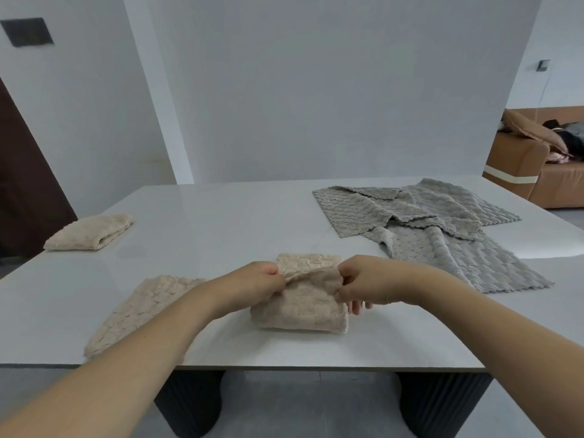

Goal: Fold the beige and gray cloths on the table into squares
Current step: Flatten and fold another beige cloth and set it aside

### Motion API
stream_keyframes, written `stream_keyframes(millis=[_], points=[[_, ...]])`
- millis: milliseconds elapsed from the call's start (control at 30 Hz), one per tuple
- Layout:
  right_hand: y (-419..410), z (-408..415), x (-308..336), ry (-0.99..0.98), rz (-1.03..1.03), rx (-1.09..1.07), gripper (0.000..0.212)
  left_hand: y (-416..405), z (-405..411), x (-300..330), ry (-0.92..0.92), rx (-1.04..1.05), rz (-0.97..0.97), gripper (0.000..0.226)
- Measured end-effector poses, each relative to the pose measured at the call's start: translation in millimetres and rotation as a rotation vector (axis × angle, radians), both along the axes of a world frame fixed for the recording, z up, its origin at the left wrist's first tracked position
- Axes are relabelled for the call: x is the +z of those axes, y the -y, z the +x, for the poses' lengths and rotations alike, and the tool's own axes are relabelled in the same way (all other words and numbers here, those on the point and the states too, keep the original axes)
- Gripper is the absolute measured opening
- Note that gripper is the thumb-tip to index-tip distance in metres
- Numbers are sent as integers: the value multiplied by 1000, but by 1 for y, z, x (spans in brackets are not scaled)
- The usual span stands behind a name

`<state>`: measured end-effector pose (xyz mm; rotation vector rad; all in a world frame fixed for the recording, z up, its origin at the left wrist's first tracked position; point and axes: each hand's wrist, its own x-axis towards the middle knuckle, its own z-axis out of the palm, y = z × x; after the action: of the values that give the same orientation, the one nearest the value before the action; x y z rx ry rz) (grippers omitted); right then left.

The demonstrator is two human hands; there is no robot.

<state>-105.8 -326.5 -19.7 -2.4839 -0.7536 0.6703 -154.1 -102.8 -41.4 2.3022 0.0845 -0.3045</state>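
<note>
A: At the near edge of the table [221,216], what did the two hands hold?

B: Both held the same beige cloth [303,308]. The left hand [252,284] pinched its upper layer at the left end, fingers curled tight on the fabric. The right hand [366,279] pinched that layer at the right end, thumb and forefinger closed on it, the other fingers hanging loosely below. The raised layer sagged between the two grips.

A: And how did that cloth lie?

B: Partly folded, a thick pad resting on the tabletop near the front edge, about midway across. A flat strip of it showed beyond the hands, on the far side.

A: Were other beige pieces present?

B: Two. A flat cloth [142,311] lay unfolded to the left, partly under the left forearm, reaching close to the front edge. A folded cloth [90,232] sat well apart at the table's left side, a compact bundle.

A: Where were the gray ones?

B: On the right half, toward the back: a gray pile [426,222] of overlapping cloths, unfolded and rumpled, one corner turned over. How many pieces made it up could not be told.

A: Anything beyond the table?

B: A brown sofa [531,172] stood at the far right, and a dark door [25,184] at the left.
</note>
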Motion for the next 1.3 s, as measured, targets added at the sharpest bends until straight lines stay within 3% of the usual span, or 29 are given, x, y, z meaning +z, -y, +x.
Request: stream_keyframes(millis=[133, 233, 333, 567, 633, 733, 833, 1000, 1167, 1300], points=[[2, 28, -6, -132, 117, -69, 23, -4, 24, 1, 44, -8, 21, 11], [-1, 50, -15, -168, 255, -177, 39, -2, 46, -1, 106, 19, 31, 7], [-6, 67, -27, -98, 300, -274, 28, 1, 67, -6, 122, 58, 15, 9], [-17, 87, -54, 314, 35, -321, 42, 5, 100, -31, 187, 181, 25, 12], [-16, 93, -60, 329, 27, -314, 39, 5, 103, -38, 181, 220, 4, 14], [-18, 99, -63, 330, 33, -292, 16, 5, 107, -44, 185, 249, -11, 14], [-30, 103, -63, 410, -17, -231, 36, 5, 110, -45, 205, 258, 3, 14], [-60, 105, -67, 544, -133, -126, 44, 3, 111, -47, 194, 284, -1, 17], [-58, 100, -72, 535, -146, -108, 47, -4, 92, -37, 74, 401, -198, 26], [-36, 93, -72, 577, -185, -85, 54, -6, 57, -30, -32, 346, -336, 25]])
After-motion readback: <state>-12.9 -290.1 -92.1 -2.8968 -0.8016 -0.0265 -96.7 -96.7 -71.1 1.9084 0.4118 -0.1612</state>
